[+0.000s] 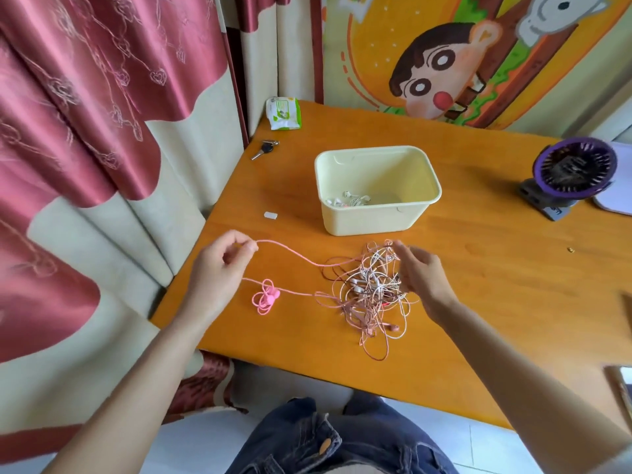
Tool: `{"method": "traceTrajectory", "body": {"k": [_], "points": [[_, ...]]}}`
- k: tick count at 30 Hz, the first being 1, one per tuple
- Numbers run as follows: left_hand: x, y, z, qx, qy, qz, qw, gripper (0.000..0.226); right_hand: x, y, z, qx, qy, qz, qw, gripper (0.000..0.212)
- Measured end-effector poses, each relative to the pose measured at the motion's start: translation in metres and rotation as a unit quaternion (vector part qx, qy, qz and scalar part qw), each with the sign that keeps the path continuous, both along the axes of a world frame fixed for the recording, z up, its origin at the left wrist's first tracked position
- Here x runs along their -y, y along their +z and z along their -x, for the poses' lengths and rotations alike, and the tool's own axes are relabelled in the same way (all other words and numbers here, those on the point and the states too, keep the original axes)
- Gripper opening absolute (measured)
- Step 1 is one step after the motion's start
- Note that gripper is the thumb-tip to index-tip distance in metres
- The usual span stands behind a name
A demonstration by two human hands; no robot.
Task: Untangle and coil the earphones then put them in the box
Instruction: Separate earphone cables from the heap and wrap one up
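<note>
Bare left hand (219, 265), bare right hand (420, 271), bare forearms (136, 388) uncovered by sleeves, dark blue denim jeans (301, 436) with creased, faded folds, one coppery metal button (326, 443) at the waistband

Left hand (219, 265) pinched a pink cord (290, 254); right hand (417, 271), blurred, touched the tangle (369, 292), box (369, 220) just beyond.

Head view only: looks forward-down, close over table (478, 268), hands near

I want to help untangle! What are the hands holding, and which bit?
The left hand pinches the pink earphone cord partway along, left of the tangle. The right hand is at the tangle, too blurred to tell a grip.
</note>
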State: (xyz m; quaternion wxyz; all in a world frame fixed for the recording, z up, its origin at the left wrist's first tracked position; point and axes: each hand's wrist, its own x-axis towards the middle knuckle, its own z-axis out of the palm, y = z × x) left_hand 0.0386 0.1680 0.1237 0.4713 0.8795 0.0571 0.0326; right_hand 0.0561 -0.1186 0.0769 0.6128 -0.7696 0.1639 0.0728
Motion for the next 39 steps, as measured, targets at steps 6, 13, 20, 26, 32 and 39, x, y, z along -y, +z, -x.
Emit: {"method": "traceTrajectory", "body": {"k": [6,13,20,26,32,39], "points": [[0.003,-0.025,-0.003,0.033,0.010,-0.247,0.969,0.016,-0.047,0.043,0.010,0.073,0.081,0.081,0.991,0.036],[0.074,-0.020,0.026,-0.006,-0.214,0.063,0.975,0.019,-0.078,0.089,0.014,0.070,0.130,-0.057,0.987,0.029],[0.110,-0.059,0.037,-0.077,-0.271,0.000,0.960,0.008,-0.063,0.111,-0.002,0.119,0.095,-0.163,0.975,0.028],[0.107,-0.077,0.042,-0.128,-0.213,0.018,0.968,0.015,-0.031,0.076,-0.022,0.089,0.039,-0.111,0.989,0.026],[0.117,-0.067,0.035,-0.135,-0.055,0.171,0.974,0.015,-0.022,0.016,0.027,0.004,0.197,0.125,0.972,0.014],[0.130,-0.060,0.036,-0.093,-0.050,0.180,0.978,0.018,-0.014,-0.004,0.057,0.061,0.286,0.122,0.948,0.003]]}}
